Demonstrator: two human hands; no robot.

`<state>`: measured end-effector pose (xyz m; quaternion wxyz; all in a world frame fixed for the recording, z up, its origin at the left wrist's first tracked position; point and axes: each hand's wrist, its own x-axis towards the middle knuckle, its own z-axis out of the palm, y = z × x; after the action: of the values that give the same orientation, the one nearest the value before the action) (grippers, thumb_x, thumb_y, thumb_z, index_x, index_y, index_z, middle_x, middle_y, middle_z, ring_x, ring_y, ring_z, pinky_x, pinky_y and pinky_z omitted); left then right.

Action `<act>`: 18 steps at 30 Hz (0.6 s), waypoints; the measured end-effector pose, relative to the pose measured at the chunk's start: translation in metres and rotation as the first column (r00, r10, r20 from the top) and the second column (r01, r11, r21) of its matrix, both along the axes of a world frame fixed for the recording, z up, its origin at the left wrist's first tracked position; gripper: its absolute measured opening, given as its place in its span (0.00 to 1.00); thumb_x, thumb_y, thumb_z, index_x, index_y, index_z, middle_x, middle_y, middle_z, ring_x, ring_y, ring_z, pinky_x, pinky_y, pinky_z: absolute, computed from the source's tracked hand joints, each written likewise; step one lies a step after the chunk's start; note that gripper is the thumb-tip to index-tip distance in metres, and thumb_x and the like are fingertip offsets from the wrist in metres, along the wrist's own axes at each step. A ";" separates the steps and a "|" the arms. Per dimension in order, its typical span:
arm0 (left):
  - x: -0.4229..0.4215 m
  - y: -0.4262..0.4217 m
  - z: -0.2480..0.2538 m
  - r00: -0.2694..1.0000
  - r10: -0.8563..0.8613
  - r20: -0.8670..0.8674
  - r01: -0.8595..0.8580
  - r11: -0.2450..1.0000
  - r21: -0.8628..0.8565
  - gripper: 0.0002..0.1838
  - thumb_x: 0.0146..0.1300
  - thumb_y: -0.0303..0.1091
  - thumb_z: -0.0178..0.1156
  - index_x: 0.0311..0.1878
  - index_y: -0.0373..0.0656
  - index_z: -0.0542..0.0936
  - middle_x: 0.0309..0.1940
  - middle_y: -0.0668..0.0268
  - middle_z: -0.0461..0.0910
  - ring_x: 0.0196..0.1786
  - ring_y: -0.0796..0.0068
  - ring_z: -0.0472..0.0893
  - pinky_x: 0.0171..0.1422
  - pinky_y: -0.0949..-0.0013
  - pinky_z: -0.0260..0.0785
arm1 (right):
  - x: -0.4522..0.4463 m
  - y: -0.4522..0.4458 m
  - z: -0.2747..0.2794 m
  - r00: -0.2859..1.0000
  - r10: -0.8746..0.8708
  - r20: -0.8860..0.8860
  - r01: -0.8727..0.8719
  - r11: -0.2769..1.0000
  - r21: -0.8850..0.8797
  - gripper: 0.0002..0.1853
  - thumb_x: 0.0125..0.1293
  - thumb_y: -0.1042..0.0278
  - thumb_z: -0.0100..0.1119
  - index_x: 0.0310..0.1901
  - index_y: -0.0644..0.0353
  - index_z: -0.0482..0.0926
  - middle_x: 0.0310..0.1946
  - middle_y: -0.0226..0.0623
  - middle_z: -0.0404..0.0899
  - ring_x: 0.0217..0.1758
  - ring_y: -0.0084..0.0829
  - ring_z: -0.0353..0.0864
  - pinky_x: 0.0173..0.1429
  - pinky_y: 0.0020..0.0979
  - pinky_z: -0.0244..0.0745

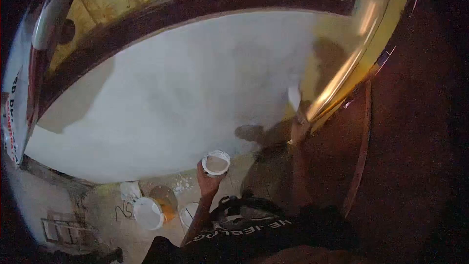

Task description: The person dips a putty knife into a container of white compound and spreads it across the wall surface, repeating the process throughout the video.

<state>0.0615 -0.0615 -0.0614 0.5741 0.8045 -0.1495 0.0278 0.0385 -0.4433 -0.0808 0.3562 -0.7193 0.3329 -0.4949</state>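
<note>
My left hand is wrapped round a small white tub with pale, whitish material inside and on its rim. Further right, my right hand is raised at the wall, its fingers closed on something too dark to make out. A white patch, perhaps a blade or wet material, shows just above that hand. Behind both hands spreads a wall coated white over most of its surface, with a yellowish part near the right hand. Shadows of the head and arms fall on it.
On the floor at the lower left stand a white-topped bucket and another round white container. White splatters lie near the wall's foot. A shiny yellow surface rises at the right, and a printed sack is at the far left.
</note>
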 end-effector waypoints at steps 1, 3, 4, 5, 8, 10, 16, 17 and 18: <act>0.002 0.002 0.000 1.000 -0.003 -0.010 0.002 0.999 -0.039 0.43 0.41 0.37 0.80 0.60 0.40 0.67 0.53 0.55 0.76 0.56 0.58 0.78 0.59 0.58 0.72 | -0.012 -0.011 -0.052 0.991 0.093 -0.100 -0.083 0.991 0.106 0.10 0.63 0.65 0.65 0.38 0.65 0.84 0.33 0.38 0.84 0.39 0.36 0.81 0.54 0.38 0.75; 0.003 0.001 0.001 0.999 0.014 -0.041 -0.017 0.997 -0.073 0.43 0.42 0.36 0.80 0.61 0.40 0.67 0.53 0.55 0.75 0.57 0.58 0.77 0.59 0.58 0.71 | -0.044 0.012 -0.089 0.996 0.070 -0.059 -0.060 0.986 0.156 0.11 0.63 0.64 0.65 0.39 0.65 0.83 0.32 0.36 0.83 0.38 0.35 0.80 0.52 0.38 0.74; 0.005 -0.001 0.005 0.999 0.028 0.037 -0.026 0.998 -0.058 0.44 0.41 0.36 0.80 0.62 0.39 0.66 0.54 0.54 0.74 0.57 0.58 0.77 0.60 0.59 0.71 | -0.053 0.020 -0.099 0.999 0.044 -0.003 -0.043 0.978 0.204 0.12 0.62 0.64 0.65 0.40 0.64 0.83 0.31 0.35 0.82 0.36 0.33 0.79 0.49 0.37 0.74; 0.007 0.000 0.010 0.992 0.052 0.112 -0.048 0.998 -0.035 0.45 0.41 0.35 0.80 0.62 0.38 0.66 0.55 0.54 0.74 0.58 0.58 0.76 0.60 0.59 0.70 | -0.057 0.024 -0.108 0.996 0.085 -0.026 -0.077 0.973 0.217 0.12 0.62 0.64 0.65 0.40 0.64 0.83 0.31 0.35 0.82 0.36 0.33 0.79 0.49 0.37 0.74; 0.011 0.003 0.027 0.981 0.077 0.177 -0.071 0.997 -0.039 0.47 0.39 0.36 0.81 0.63 0.38 0.65 0.56 0.55 0.74 0.59 0.59 0.75 0.63 0.58 0.69 | -0.087 0.070 -0.060 0.915 0.021 0.404 -0.250 0.814 0.524 0.17 0.61 0.66 0.65 0.49 0.65 0.79 0.33 0.33 0.80 0.29 0.31 0.76 0.37 0.34 0.75; 0.023 -0.003 0.039 0.961 0.080 0.266 -0.062 0.995 -0.077 0.50 0.38 0.37 0.82 0.65 0.39 0.64 0.57 0.56 0.73 0.60 0.61 0.74 0.64 0.58 0.68 | -0.109 0.107 0.039 0.984 0.079 0.161 -0.176 0.602 0.779 0.19 0.61 0.68 0.63 0.53 0.66 0.76 0.34 0.33 0.78 0.26 0.28 0.74 0.31 0.31 0.75; 0.015 -0.016 0.098 0.894 0.153 0.421 -0.112 0.986 -0.120 0.48 0.40 0.36 0.81 0.64 0.37 0.66 0.56 0.56 0.74 0.60 0.61 0.76 0.64 0.59 0.69 | -0.155 0.105 0.130 0.747 0.583 0.319 -0.665 0.641 0.383 0.16 0.66 0.71 0.54 0.54 0.68 0.75 0.32 0.41 0.81 0.24 0.19 0.75 0.18 0.16 0.66; 0.016 -0.013 0.104 0.897 0.149 0.417 -0.109 0.987 -0.118 0.48 0.40 0.36 0.81 0.64 0.37 0.66 0.56 0.56 0.74 0.60 0.61 0.76 0.64 0.59 0.69 | -0.160 0.107 0.144 0.751 0.580 0.317 -0.660 0.643 0.387 0.16 0.66 0.71 0.54 0.54 0.68 0.75 0.32 0.41 0.81 0.24 0.19 0.75 0.18 0.16 0.66; 0.015 -0.011 0.110 0.890 0.167 0.424 -0.125 0.984 -0.125 0.48 0.39 0.36 0.81 0.64 0.37 0.66 0.56 0.56 0.74 0.59 0.61 0.76 0.64 0.59 0.70 | -0.168 0.110 0.156 0.887 0.404 0.223 -0.457 0.838 0.297 0.16 0.67 0.72 0.54 0.54 0.69 0.75 0.33 0.42 0.81 0.26 0.20 0.78 0.20 0.18 0.69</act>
<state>0.0762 -0.0728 0.0485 0.5601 0.7593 -0.2109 0.2556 -0.1294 -0.3335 0.0756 0.6020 -0.6631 0.2148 -0.3896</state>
